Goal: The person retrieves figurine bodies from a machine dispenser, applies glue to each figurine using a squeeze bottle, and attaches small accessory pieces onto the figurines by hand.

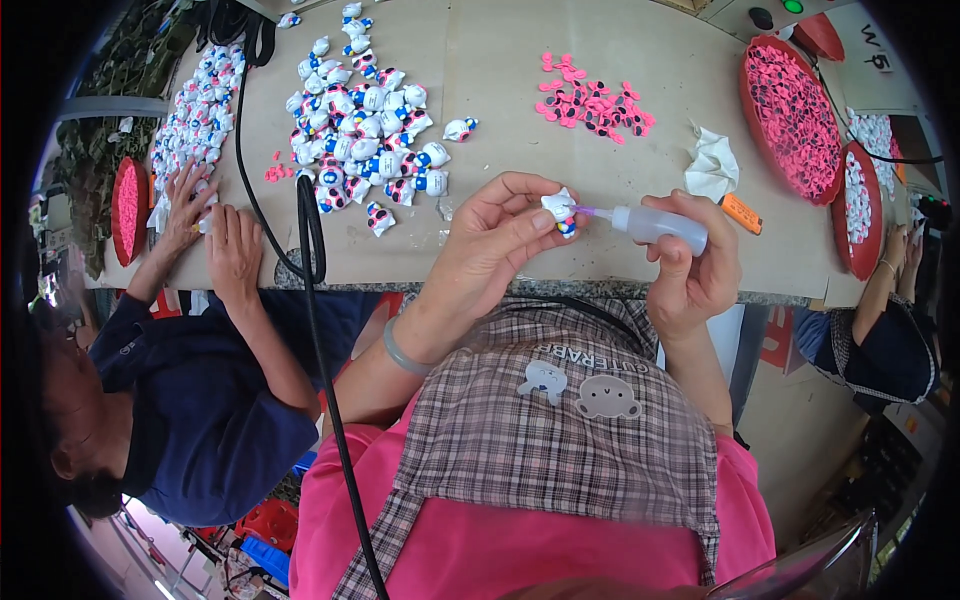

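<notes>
My left hand (492, 240) pinches a small white figurine (560, 208) with blue and yellow parts, above the table's near edge. In my right hand (692, 262) is a translucent squeeze bottle (662, 229), tipped on its side. Its thin purple nozzle (592, 211) points left and meets or nearly meets the figurine; I cannot tell if they touch. Beyond my left hand lies a heap of similar figurines (360, 130), white with blue, and some with pink parts. Loose pink pieces with dark spots (595, 105) are scattered on the table beyond the bottle.
A crumpled white tissue (712, 162) and an orange marker-like stick (741, 214) lie right of my right hand. Red trays (752, 125) hold pink pieces and figurines. A black cable (318, 355) hangs at left. Co-workers' hands (232, 250) work at the left and far right.
</notes>
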{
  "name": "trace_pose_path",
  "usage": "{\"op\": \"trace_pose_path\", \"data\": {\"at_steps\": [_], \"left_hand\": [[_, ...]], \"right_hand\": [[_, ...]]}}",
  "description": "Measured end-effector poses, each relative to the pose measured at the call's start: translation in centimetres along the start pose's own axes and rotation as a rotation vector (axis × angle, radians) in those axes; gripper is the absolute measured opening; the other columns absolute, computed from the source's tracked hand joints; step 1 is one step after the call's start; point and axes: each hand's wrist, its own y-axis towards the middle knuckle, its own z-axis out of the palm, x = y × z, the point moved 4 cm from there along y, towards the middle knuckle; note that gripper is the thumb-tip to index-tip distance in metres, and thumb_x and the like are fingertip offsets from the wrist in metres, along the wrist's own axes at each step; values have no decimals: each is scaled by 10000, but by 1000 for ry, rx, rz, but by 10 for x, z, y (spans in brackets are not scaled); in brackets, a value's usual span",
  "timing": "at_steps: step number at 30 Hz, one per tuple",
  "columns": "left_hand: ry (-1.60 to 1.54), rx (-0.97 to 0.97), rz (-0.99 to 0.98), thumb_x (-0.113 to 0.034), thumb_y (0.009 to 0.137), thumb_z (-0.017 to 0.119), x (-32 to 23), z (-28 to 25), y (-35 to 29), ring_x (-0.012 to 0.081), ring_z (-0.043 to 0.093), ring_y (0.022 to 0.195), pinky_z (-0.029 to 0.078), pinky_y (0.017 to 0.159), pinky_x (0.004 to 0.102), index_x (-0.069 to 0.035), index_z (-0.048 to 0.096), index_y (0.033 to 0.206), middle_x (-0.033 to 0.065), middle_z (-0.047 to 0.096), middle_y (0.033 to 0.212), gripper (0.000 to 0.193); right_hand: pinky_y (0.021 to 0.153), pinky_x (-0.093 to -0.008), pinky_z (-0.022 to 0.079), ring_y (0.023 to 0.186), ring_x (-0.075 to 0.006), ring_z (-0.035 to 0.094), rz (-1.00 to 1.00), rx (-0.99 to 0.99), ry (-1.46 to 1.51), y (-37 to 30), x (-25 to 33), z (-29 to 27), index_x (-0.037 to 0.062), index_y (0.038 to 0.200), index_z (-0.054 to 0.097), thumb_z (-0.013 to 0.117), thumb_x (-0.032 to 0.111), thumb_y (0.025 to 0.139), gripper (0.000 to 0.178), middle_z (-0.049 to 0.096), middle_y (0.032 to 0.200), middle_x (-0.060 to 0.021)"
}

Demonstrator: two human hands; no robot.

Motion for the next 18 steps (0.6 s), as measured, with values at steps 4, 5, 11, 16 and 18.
{"op": "trace_pose_path", "data": {"at_steps": [4,5,11,16,18], "left_hand": [[-14,17,-4,-42,915,543,-1,3,-1,254,616,1047,500,940,359,12,536,1150,160,609,1129,242],[-13,8,-5,-41,910,538,-2,3,-1,279,616,1053,497,951,372,26,533,1155,184,605,1139,253],[-35,27,-14,-42,912,528,-4,4,-2,291,614,1062,504,945,371,44,530,1175,221,588,1174,277],[-49,25,-19,-41,912,527,-4,5,-1,296,615,1061,503,948,372,53,529,1177,234,587,1171,282],[-50,26,-20,-41,912,526,-4,5,-2,298,615,1061,503,949,373,55,529,1177,237,586,1170,282]], "right_hand": [[525,-199,441,601,-110,552,19,5,13,-1,-1,-2,-46,1162,492,537,268,955,379,653,926,-189],[525,-200,441,602,-112,554,17,7,11,-1,-1,-2,-45,1162,492,538,269,954,379,654,927,-189],[526,-201,441,609,-118,565,25,-29,38,-1,-3,-3,-43,1159,496,541,280,952,387,655,923,-193],[529,-202,445,618,-124,573,16,-16,9,-2,-1,-4,-43,1161,495,540,277,953,384,655,922,-196],[531,-203,447,622,-126,575,16,-20,15,-3,-1,-4,-43,1162,495,540,276,953,384,655,922,-197]]}}
